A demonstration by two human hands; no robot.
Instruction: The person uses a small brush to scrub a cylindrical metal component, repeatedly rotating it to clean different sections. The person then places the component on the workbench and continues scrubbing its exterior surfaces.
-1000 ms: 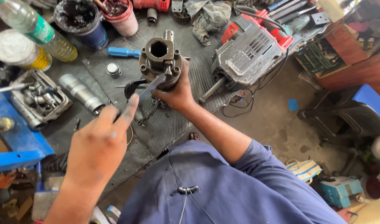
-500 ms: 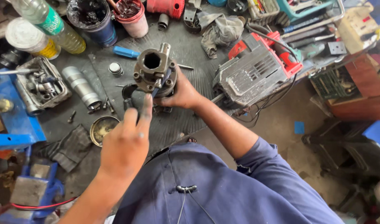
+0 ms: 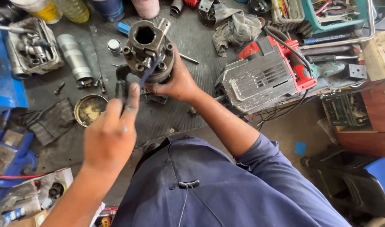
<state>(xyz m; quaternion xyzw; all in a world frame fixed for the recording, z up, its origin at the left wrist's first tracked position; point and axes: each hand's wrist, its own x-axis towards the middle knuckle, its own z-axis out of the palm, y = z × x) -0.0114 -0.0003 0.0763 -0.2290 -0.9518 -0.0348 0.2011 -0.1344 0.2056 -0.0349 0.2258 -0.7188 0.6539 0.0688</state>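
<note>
Head view: right hand [image 3: 177, 82] clamped around the round dark metal housing with hex bore [image 3: 148, 50], steadying it at 12 o'clock on the mat. Left hand [image 3: 110, 130] pinches a slim blue-grey tool [image 3: 149, 70] onto a bolt. Yellow-labelled bottle [image 3: 41, 7] at 10 o'clock; red-grey power tool [image 3: 268, 75] at 2.

I see open mat [image 3: 201, 46] just right of the metal housing [image 3: 148, 50]. Left is blocked by steel cylinder [image 3: 74, 56], round tin [image 3: 90, 109]; right by red power tool [image 3: 268, 73].
</note>
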